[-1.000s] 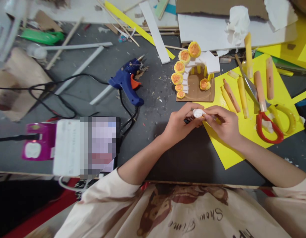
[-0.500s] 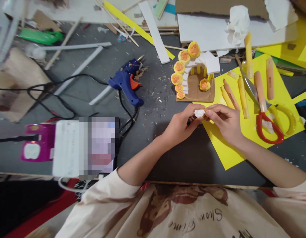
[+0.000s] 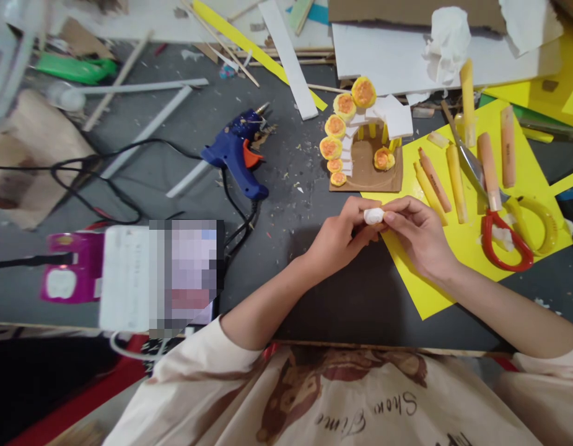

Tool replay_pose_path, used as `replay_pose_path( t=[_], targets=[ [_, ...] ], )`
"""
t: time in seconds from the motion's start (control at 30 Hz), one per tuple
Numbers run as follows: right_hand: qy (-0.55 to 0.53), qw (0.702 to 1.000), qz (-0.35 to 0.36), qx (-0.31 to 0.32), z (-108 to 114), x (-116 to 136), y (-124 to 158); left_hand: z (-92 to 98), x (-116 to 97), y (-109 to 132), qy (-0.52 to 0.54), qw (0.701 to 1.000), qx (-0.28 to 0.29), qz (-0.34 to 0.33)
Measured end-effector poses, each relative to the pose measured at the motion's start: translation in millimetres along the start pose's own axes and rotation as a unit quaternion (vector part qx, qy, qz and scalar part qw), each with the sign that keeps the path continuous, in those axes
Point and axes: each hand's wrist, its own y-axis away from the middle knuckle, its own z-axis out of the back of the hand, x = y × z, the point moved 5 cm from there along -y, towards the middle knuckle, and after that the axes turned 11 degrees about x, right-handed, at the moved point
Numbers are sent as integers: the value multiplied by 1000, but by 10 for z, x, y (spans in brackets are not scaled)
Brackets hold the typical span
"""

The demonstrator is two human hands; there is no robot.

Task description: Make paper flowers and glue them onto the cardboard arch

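A small wad of white paper (image 3: 373,216) is pinched between the fingers of my left hand (image 3: 337,235) and my right hand (image 3: 420,232). Both hands are closed and meet at it, low over the table. Just beyond them stands a small cardboard model (image 3: 365,184) with white steps and several yellow-and-orange paper rounds (image 3: 335,126) along its curved edge. One more such round (image 3: 383,159) sits on its base. Under my right hand lies a yellow sheet (image 3: 423,297), bearing several orange and yellow crayon-like sticks (image 3: 508,148).
Red-handled scissors (image 3: 504,248) lie on the yellow sheet at the right. A blue glue gun (image 3: 235,155) with a black cord is left of the model. A magenta device (image 3: 67,266) and a white box (image 3: 123,279) sit at the near left. Strips, sticks and crumpled tissue (image 3: 446,40) are scattered at the back.
The white wad has turned slightly between my fingers and now looks rounder. My right fingers have shifted a little against it. Nothing else on the table has visibly moved.
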Motion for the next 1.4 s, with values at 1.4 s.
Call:
replay_pose_path(
  t=[1.4],
  targets=[
    [311, 939, 145, 1, 61, 164, 43, 104, -124, -15, -196, 975, -87, -66]
  ],
)
